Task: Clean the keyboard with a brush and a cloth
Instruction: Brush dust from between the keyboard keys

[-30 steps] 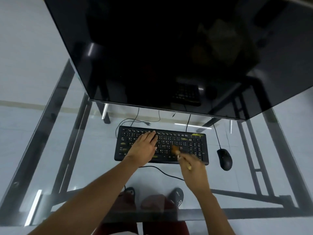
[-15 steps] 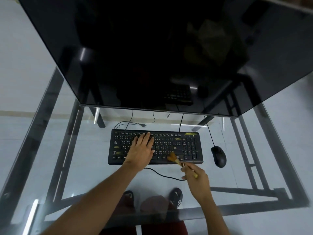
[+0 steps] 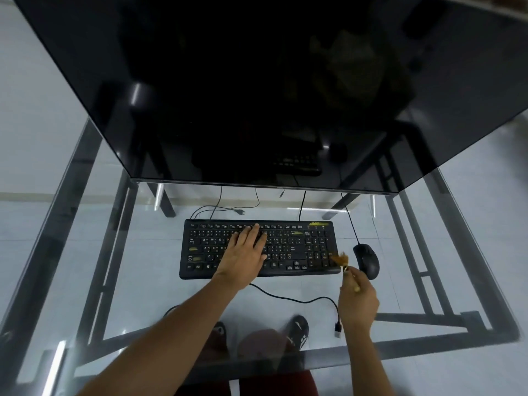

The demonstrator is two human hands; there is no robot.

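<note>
- Brush (image 3: pixel 341 259), pinched in right hand (image 3: pixel 357 302), had swept from mid-keys to the lower-right corner of keyboard (image 3: pixel 258 248), centre frame; one pass likely finished
- Left hand (image 3: pixel 246 257) stayed spread flat on keys; cloth unseen

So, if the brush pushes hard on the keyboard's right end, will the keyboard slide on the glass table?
Probably not now: the left hand lies flat on the keyboard, pinning it. Unheld, it may slide, since the glass table looks smooth. The brush bristles look soft, so they likely push weakly.
</note>
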